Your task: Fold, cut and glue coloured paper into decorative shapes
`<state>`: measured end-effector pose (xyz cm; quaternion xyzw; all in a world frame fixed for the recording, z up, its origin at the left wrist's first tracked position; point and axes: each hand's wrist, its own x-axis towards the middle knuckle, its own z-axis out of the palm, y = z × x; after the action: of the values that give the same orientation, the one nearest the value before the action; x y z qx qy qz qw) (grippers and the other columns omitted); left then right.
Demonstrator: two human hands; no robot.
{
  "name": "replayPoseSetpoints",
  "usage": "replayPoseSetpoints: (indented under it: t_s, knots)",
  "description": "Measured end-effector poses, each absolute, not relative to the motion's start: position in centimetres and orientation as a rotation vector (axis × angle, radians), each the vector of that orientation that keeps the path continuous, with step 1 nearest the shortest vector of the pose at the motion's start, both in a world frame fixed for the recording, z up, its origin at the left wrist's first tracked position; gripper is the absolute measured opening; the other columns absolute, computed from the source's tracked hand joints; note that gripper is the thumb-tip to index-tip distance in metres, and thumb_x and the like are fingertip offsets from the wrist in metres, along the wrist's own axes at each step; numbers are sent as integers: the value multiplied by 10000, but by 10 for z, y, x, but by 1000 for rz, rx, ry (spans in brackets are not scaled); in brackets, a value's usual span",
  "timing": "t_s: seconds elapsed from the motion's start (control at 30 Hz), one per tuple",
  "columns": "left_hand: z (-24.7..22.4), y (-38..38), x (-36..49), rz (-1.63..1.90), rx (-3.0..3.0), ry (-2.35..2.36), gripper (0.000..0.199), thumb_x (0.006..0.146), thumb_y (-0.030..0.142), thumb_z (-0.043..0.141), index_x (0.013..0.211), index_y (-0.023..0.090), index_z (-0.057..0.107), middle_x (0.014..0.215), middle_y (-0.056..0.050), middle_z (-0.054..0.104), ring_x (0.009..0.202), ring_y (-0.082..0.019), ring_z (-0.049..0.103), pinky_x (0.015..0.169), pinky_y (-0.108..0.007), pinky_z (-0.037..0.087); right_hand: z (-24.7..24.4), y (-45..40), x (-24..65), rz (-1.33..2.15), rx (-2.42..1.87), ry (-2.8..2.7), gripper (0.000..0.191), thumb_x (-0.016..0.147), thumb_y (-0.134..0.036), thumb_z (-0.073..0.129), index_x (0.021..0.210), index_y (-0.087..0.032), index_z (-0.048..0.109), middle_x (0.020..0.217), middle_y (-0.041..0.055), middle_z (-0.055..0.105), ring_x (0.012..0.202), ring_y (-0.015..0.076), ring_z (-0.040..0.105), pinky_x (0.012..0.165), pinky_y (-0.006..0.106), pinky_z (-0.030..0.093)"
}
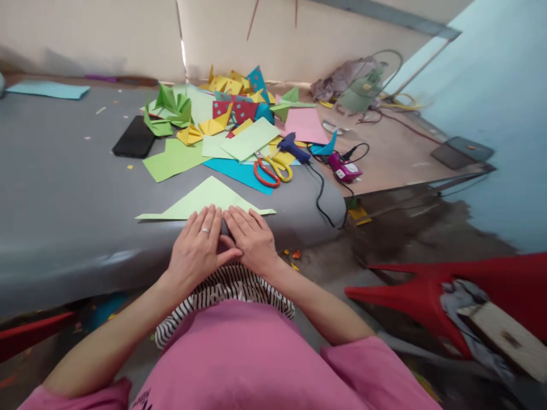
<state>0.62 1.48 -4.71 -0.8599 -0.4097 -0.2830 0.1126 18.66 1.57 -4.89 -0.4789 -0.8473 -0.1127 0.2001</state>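
Note:
A pale green sheet of paper [209, 196], folded into a wide triangle with a narrow strip along its lower edge, lies at the table's front edge. My left hand [200, 242] rests flat on that lower edge, fingers stretched out and a ring on one of them. Beside it my right hand [252, 236] presses the same edge, its fingers also extended. The two hands nearly meet at the middle, and the fingers cover part of the folded strip. Just beyond the paper lie scissors [269, 173] with one red and one yellow handle.
Behind the paper are a black phone [135, 136], a blue glue gun [294, 149] with a cord, loose coloured sheets [250, 139] and green folded paper pieces [168, 108]. A pink power socket [344, 168] sits to the right. A red chair [410, 290] stands at right.

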Motion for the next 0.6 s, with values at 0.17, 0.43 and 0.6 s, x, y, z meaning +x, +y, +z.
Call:
replayPoseSetpoints:
  t_s: [0.17, 0.43, 0.6]
  knots:
    - [-57, 22, 7, -826, -2600, -1222, 813, 955, 603, 531, 1527, 39, 410, 1439, -274, 581, 1327, -398, 579, 1146, -530, 413, -44, 9, 215, -275, -1419, -2376, 483, 1044, -420, 476, 1430, -155, 595, 1464, 112, 592, 1400, 215, 534, 1228, 405, 378]
    - [-54, 13, -35, -750, -2513, -1371, 817, 916, 582, 618, 1509, 47, 443, 1437, -282, 578, 1318, -418, 580, 1137, -534, 420, -46, 7, 236, -399, -1399, -2259, 434, 1048, -409, 483, 1343, -140, 654, 1372, 101, 670, 1297, 233, 627, 1240, 467, 332]
    - [-53, 7, -86, -703, -2400, -1472, 750, 924, 533, 635, 1538, 154, 431, 1449, -212, 595, 1277, -399, 619, 1144, -565, 399, -50, 9, 232, -354, -1416, -2239, 409, 1044, -374, 499, 1375, -173, 630, 1377, 110, 669, 1279, 256, 635, 1222, 533, 312]
